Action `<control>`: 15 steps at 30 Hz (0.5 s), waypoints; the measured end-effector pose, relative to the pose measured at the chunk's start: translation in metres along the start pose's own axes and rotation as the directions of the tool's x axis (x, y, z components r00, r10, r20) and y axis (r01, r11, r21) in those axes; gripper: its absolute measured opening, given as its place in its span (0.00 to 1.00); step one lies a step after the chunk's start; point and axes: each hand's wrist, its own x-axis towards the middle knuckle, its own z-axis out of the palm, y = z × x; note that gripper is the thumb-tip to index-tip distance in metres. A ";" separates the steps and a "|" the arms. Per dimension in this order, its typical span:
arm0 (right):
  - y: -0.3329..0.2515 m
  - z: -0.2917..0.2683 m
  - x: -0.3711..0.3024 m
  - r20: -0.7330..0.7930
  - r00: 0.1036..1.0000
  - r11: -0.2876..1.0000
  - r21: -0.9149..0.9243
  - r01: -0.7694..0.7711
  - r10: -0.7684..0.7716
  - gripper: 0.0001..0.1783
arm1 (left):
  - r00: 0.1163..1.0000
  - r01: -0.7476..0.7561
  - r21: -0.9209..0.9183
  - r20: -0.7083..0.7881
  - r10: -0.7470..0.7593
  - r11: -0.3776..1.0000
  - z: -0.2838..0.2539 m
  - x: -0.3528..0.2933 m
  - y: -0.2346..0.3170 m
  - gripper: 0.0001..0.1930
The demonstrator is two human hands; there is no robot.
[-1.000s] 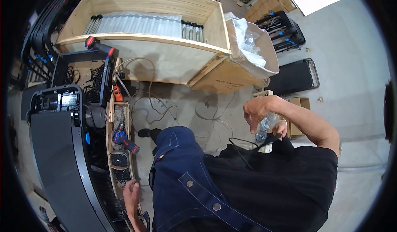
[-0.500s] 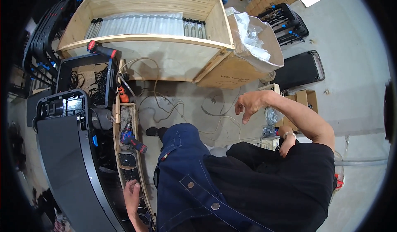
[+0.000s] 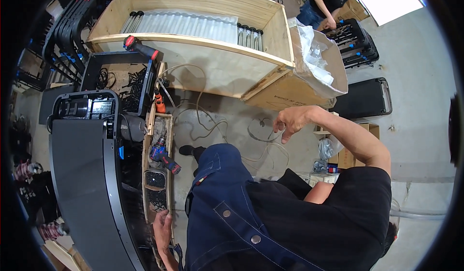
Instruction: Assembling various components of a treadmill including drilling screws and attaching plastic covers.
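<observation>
My left hand (image 3: pixel 163 226) is at the near end of a narrow wooden tray (image 3: pixel 168 193). Its fingertips are bent together beside a compartment of small dark screws (image 3: pixel 157 199); anything pinched there is too small to make out. Farther up this tray lies a blue and black cordless drill (image 3: pixel 164 157), with an orange-handled tool (image 3: pixel 159 102) beyond it. Over the floor hangs my right hand (image 3: pixel 292 122), fingers curved and apart, holding nothing. Left of the tray lies a long black treadmill deck (image 3: pixel 84 174).
A big wooden crate (image 3: pixel 208 60) holding metal tubes stands ahead. Beside it is a carton (image 3: pixel 290 94) with plastic wrap. A black bin (image 3: pixel 123 70) carries a red and black power tool (image 3: pixel 140 47). Hoses (image 3: pixel 200 111) cross the floor. A co-worker (image 3: pixel 328 5) stands at far right.
The view has shifted, moving the surroundings rightward and slightly down in the picture. The co-worker at the far right has come more into view. My right hand keeps nearly the same curved pose.
</observation>
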 end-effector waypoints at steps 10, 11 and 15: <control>-0.002 0.002 0.018 -0.103 0.990 0.994 0.031 0.103 -0.099 0.37 | 0.997 -0.049 0.018 -0.061 0.050 0.999 0.010 -0.005 0.032 0.21; -0.001 0.003 0.023 -0.114 0.987 0.990 0.069 0.121 -0.113 0.37 | 0.998 -0.044 0.026 -0.049 0.045 0.999 0.009 -0.007 0.033 0.22; -0.012 0.003 0.034 -0.097 0.985 0.988 0.052 0.145 -0.140 0.37 | 0.995 -0.048 -0.018 -0.087 0.046 0.999 0.012 -0.016 0.022 0.21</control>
